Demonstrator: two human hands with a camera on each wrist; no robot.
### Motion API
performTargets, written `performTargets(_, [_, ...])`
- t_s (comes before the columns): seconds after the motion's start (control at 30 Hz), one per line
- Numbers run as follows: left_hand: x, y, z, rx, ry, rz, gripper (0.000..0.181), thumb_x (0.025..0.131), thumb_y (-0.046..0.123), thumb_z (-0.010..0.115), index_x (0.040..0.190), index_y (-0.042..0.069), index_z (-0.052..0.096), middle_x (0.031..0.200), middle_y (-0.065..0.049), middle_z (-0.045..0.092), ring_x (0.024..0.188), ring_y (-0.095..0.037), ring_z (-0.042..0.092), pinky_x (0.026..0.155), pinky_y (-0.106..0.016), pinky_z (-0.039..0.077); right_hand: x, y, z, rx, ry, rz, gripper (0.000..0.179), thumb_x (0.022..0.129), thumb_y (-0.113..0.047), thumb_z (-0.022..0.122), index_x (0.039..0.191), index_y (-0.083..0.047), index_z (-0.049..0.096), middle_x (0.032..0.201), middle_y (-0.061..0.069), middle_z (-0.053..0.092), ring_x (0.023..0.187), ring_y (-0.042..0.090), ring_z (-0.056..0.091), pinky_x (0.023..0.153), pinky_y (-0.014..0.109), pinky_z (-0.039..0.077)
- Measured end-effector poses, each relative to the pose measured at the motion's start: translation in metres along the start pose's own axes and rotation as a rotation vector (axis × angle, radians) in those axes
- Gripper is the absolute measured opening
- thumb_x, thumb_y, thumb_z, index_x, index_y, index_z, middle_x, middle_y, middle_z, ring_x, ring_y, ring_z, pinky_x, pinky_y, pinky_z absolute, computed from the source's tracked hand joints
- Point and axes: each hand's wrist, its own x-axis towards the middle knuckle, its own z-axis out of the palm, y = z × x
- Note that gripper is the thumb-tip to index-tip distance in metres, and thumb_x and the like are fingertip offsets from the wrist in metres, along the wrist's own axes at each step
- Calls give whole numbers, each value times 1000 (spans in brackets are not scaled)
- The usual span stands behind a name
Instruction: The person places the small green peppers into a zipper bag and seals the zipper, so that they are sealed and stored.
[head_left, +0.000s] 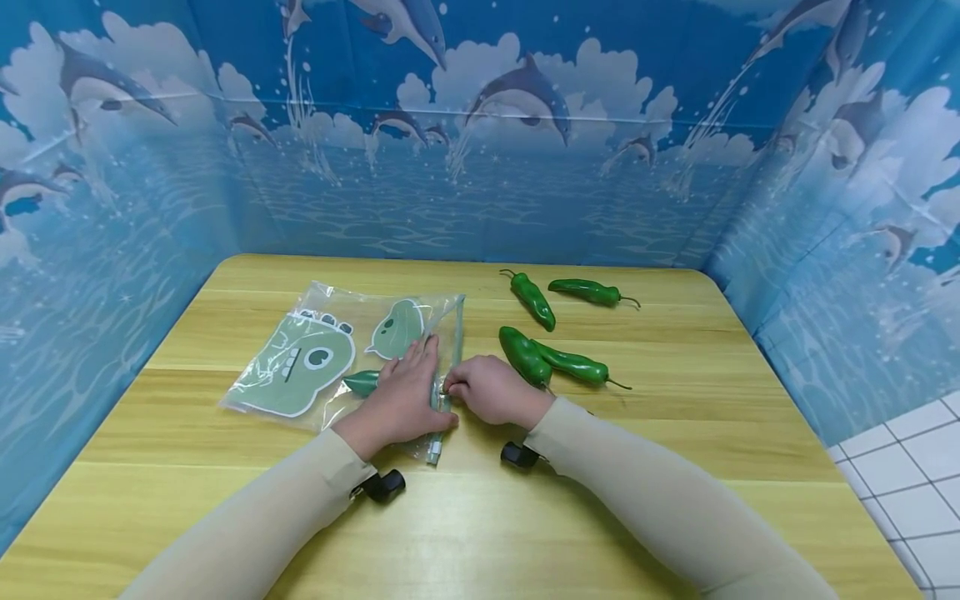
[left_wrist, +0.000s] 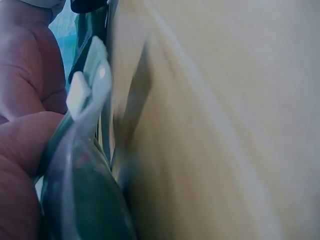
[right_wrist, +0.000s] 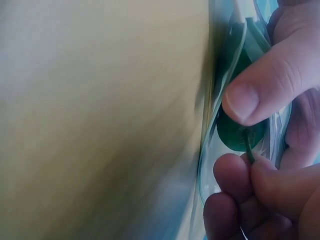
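A clear zip bag (head_left: 352,312) printed with green cartoon monsters lies on the table, its mouth facing right. Inside it is a green pepper (head_left: 362,382), its stem end at the mouth. My left hand (head_left: 401,400) rests on the bag with fingers extended and thumb spread across the opening. Close to the mouth, my right hand (head_left: 495,390) pinches the pepper's thin stem (right_wrist: 249,145) between thumb and finger. In the right wrist view the left thumb (right_wrist: 245,100) overlaps the pepper. A pale slider (left_wrist: 77,95) sits on the zip edge in the left wrist view.
Right of the bag lie more green peppers: a broad one (head_left: 523,354) touching a slim one (head_left: 573,364), and two farther back (head_left: 532,300) (head_left: 588,291). A dolphin-print curtain (head_left: 487,192) surrounds the wooden table (head_left: 480,533) at the back and sides.
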Motion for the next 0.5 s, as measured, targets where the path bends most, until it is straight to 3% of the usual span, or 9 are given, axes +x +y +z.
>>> performTargets(0.17, [1,-1,0,11,13,-7,131,81,51,85,169,2,2,178,-15,6,164,-36,11,128,-67,14,0,1,-1,38,-3,49,18,105,-14,63,109,-12,81,98,-1,80,98,16,72,97,40,58])
performTargets(0.3, [1,-1,0,21,13,-18,131,81,52,85,169,3,2,178,-14,6,164,-36,12,129,-66,14,1,1,-2,37,25,106,14,103,-19,68,100,-14,81,97,-1,79,88,14,69,88,37,58])
performTargets(0.5, [1,0,0,37,24,-22,133,80,53,86,169,2,2,177,-16,8,163,-37,14,128,-66,16,4,0,0,31,28,106,13,103,-19,69,98,-15,80,93,-3,77,79,10,63,81,33,56])
